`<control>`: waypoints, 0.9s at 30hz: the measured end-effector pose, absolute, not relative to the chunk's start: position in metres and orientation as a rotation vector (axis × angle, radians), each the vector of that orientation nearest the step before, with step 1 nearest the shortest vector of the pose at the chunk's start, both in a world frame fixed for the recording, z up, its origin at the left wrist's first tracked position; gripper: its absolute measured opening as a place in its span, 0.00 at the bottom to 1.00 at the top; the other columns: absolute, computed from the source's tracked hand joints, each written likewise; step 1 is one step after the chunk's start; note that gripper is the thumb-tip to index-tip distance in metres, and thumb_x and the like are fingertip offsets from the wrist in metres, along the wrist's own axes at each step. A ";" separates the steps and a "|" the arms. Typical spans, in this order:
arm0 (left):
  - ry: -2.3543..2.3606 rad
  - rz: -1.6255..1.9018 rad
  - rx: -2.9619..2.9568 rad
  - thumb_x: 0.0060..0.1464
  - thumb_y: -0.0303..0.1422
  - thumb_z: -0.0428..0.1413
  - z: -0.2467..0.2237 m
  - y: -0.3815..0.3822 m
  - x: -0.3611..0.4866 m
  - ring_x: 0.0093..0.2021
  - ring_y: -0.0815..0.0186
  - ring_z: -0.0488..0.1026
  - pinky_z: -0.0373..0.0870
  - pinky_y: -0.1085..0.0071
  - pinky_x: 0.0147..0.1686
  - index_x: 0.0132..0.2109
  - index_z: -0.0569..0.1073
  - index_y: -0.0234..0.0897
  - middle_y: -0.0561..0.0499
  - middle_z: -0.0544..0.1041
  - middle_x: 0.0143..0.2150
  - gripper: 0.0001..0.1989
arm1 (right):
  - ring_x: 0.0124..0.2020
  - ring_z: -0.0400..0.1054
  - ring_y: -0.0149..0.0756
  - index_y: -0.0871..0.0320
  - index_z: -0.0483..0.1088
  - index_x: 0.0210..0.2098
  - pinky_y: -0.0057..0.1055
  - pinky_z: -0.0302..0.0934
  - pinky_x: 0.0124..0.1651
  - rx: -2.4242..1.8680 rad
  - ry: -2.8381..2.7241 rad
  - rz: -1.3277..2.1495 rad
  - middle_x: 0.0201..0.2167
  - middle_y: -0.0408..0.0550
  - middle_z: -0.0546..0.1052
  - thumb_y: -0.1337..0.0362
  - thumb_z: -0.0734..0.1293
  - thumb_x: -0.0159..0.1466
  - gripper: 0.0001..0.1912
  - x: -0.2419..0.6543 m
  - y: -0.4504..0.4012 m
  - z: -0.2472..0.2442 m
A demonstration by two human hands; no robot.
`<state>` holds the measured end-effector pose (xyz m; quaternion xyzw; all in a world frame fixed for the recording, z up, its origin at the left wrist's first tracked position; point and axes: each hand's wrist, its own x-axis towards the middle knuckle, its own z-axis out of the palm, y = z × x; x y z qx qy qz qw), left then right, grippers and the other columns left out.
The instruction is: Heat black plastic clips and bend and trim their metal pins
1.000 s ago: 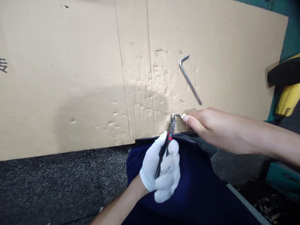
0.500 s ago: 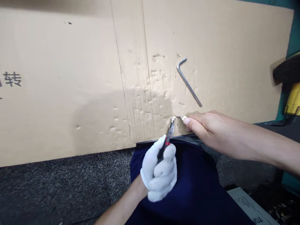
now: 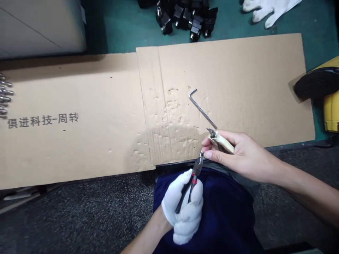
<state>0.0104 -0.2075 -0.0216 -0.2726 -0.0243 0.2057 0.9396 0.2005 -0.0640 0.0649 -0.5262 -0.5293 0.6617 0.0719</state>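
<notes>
My left hand (image 3: pixel 184 211), in a white glove, is closed around pliers (image 3: pixel 197 167) with black and red handles. A small metal piece (image 3: pixel 201 152) is at the tip of their jaws. My bare right hand (image 3: pixel 245 153) holds a cream-handled tool (image 3: pixel 225 143) with pointed metal jaws, like small nippers. Its tip points up and left, away from the pliers. The right thumb and a fingertip are at the small metal piece, which they partly hide. An L-shaped hex key (image 3: pixel 202 110) lies on the cardboard (image 3: pixel 251 88) just beyond the right hand.
Several black parts (image 3: pixel 196 26) with metal ends lie on the green table (image 3: pixel 119 33) at the back. A white glove (image 3: pixel 270 10) is at the back right. Shiny metal parts (image 3: pixel 4 95) lie at the left edge. A black and yellow object (image 3: pixel 317 84) stands at the right.
The view has shifted, showing more of the table's far side. My right hand has turned the cream-handled tool up, and its fingers have come to the piece in the pliers.
</notes>
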 end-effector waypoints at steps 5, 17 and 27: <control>-0.029 0.438 -0.532 0.71 0.52 0.38 -0.016 -0.213 0.014 0.07 0.64 0.64 0.67 0.67 0.07 0.31 0.76 0.38 0.48 0.74 0.17 0.32 | 0.39 0.71 0.30 0.54 0.75 0.42 0.25 0.65 0.42 -1.438 -1.576 1.993 0.37 0.38 0.78 0.62 0.72 0.70 0.04 0.211 -0.068 0.059; 0.127 0.354 -0.383 0.70 0.52 0.41 -0.015 -0.222 0.019 0.10 0.60 0.70 0.65 0.70 0.08 0.33 0.78 0.33 0.44 0.76 0.18 0.33 | 0.43 0.72 0.32 0.53 0.73 0.49 0.29 0.66 0.48 -1.125 -1.787 1.874 0.41 0.39 0.78 0.63 0.67 0.75 0.05 0.242 -0.080 0.049; 0.385 0.369 -0.200 0.73 0.49 0.40 0.014 -0.207 0.029 0.14 0.62 0.72 0.72 0.67 0.14 0.38 0.76 0.30 0.46 0.76 0.22 0.30 | 0.45 0.73 0.32 0.53 0.71 0.50 0.29 0.65 0.48 -1.054 -1.919 1.820 0.44 0.41 0.77 0.65 0.65 0.76 0.05 0.257 -0.075 0.049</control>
